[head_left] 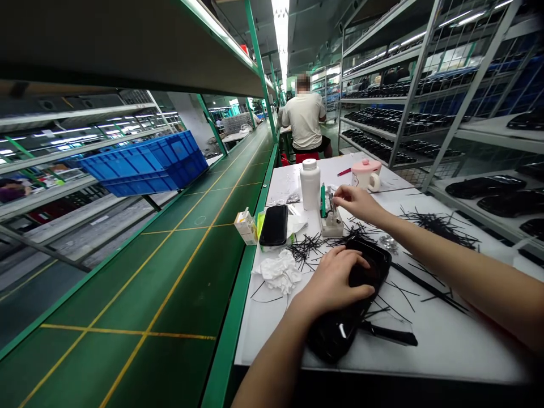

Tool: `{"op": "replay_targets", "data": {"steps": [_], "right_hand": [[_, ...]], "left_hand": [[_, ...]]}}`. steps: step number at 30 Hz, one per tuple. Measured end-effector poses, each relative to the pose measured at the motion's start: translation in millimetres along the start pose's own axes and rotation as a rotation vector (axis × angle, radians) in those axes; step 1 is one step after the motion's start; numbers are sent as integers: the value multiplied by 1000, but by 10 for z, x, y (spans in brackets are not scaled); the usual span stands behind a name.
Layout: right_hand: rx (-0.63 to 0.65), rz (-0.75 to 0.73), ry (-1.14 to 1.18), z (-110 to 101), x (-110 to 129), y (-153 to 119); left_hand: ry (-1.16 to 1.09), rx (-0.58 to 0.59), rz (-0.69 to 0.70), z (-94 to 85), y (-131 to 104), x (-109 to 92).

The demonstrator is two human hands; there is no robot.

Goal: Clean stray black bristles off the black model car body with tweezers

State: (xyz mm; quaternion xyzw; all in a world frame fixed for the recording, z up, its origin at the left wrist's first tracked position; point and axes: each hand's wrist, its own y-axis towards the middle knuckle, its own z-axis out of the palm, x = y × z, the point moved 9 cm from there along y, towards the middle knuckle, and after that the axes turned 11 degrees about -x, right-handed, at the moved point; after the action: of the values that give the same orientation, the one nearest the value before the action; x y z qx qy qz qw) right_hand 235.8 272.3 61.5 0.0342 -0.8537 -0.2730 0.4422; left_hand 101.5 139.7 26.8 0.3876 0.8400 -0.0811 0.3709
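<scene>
Two hands are working on the white bench (446, 340) at the right of a green conveyor (170, 266). The left hand (335, 280) is lying flat on a glossy black part (340, 334), near the front edge of the bench, its fingers (357, 262) spread and pressing down on the upper face rather than pinching anything. The right hand (355, 199) is reaching farther back, its fingers drawn together over a small white holder (332, 225) that carries a green pen (322, 199); whether they are gripping something there is too small to tell. The part is looking like moulded plastic: stiff, light, and slick on its shiny skin, so a flat palm may be sliding on it, and the rim around its hollow is seeming the surer place to take hold, thumb on one edge and fingers on the other. Its gloss is probably marking easily. Many thin black strips (306, 246) are lying scattered around it, light and springy by the look of them. A phone (274, 225), a crumpled tissue (280, 271), a white bottle (310, 184) and a pink-lidded mug (368, 174) are standing or lying farther back, and a blue crate (147, 164) is sitting at the far left of the conveyor.
</scene>
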Motion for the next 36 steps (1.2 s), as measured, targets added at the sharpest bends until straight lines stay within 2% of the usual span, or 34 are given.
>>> {"op": "replay_targets", "data": {"steps": [3,8,10,13,17,21,25,28,30,33,36], "right_hand": [[-50,18,38,-40,-16,11],[-33,55,138,24,-71,-111],[-119,73,191,-105,-86,-97],[-267,98,271,-408,-82,-28],[-351,113,328,-772,-44,-90],[-391,162,327,-1081,-79,-474],[-523,219,298,-1427,-96,-1040],[-602,272,287,-1567,-48,-1455],[-633,337,316,-1562,-44,-1701],[-650,422,396,-1437,-89,-1998],[-585,457,440,-1226,-128,-2166]], "left_hand": [[-4,12,-8,8,2,6],[-11,1,-15,-4,12,4],[-16,1,-8,-2,13,1],[-23,7,1,6,13,2],[-21,4,-1,3,12,7],[-11,8,2,7,14,-2],[7,-1,14,15,30,-17],[0,-42,9,-7,55,-16],[-6,-72,7,-24,72,-12],[-5,-105,16,-39,90,-3],[0,-126,11,-47,100,22]]}}
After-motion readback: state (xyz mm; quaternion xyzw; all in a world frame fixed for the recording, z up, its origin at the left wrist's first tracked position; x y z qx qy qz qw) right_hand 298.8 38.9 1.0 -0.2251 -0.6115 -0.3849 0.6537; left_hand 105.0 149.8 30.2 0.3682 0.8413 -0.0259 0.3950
